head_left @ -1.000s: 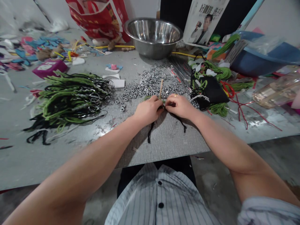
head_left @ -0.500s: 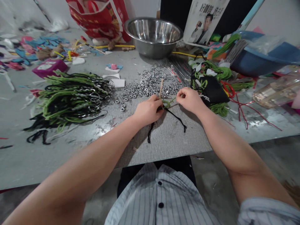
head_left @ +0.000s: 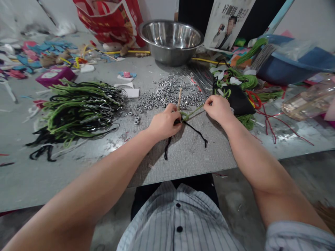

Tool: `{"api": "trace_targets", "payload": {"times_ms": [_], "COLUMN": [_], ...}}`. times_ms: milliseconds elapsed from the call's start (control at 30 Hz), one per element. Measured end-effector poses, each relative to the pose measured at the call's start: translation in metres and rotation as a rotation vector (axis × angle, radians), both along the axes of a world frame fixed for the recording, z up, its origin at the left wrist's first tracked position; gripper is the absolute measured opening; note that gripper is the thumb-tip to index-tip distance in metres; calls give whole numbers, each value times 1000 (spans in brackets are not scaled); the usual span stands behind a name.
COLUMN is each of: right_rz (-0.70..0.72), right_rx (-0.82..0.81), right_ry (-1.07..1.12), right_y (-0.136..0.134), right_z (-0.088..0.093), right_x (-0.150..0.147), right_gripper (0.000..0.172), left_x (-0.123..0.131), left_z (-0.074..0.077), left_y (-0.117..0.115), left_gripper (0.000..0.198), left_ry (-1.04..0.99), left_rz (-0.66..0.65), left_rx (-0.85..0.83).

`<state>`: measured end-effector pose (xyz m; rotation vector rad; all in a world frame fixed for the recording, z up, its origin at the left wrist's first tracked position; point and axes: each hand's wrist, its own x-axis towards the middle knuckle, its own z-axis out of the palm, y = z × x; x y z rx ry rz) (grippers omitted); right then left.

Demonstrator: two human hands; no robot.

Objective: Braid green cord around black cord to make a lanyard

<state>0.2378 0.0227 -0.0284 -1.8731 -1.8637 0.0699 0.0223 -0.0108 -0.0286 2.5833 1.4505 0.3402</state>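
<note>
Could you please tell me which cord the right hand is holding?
The green cord, stretched from left hand to right hand; the black cord ends lie loose.

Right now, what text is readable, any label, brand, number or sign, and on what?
"好咖啡": white poster at the back; the characters after it are too blurred to read surely.
Red bag: gold and white markings, too blurred to read.
Purple box: white markings on top, too blurred to read.
No readable numbers.
</note>
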Motion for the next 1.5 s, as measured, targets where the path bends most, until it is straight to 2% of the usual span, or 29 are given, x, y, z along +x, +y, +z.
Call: {"api": "trace_targets", "payload": {"times_ms": [233,467,533,567,633,700,767,833,933,1000,1100,1200,1333,1500], "right_rz": [-94,-142,-75,1,245,548,797,905,912,880,825,803,864,945], "right_rx": [-106,-123,-109,-94,-100,-212,-416,-557,-626,-631,-600,-529,-435,-463], "right_ry": [-141,-188,-174,-158,-112,-72,-70,-107,-148,-168,-177,-156,-97,-127], "right_y": [-9,-8,-6,-6,-8,-12,-18,-25,-31,-33,-33,-33,-35,-43], "right_z": [9,10,8,9,11,17,25,32,36,34,29,25,25,23], "right_x": [-4,1,3,3,3,2,-1,-4,-10,-16,-24,-27,-27,-36], "right_gripper": [9,15,16,17,21,22,20,25,27,18,5,4,12,9], "left_x": [0,-2,-2,-2,-3,-3,-3,-3,-3,-3,-3,-3,-4,-5], "left_z": [1,-2,-3,-3,-2,-2,-2,-2,-3,-3,-1,0,-1,-3], "left_y": [1,2,3,3,3,2,2,3,3,3,2,2,3,4], "left_gripper": [24,24,24,24,24,24,24,23,23,23,22,22,23,23], "left_ry": [3,-16,-19,-18,-13,-10,-7,-5,-9,-12,-13,-7,-15,-33], "left_rz": [-14,-29,-28,-26,-25,-31,-34,-33,-34,-35,-37,-37,-57,-60], "left_rx": [-24,3,3,0,-6,-9,-11,-14,-10,-9,-20,-39,-43,-43]}}
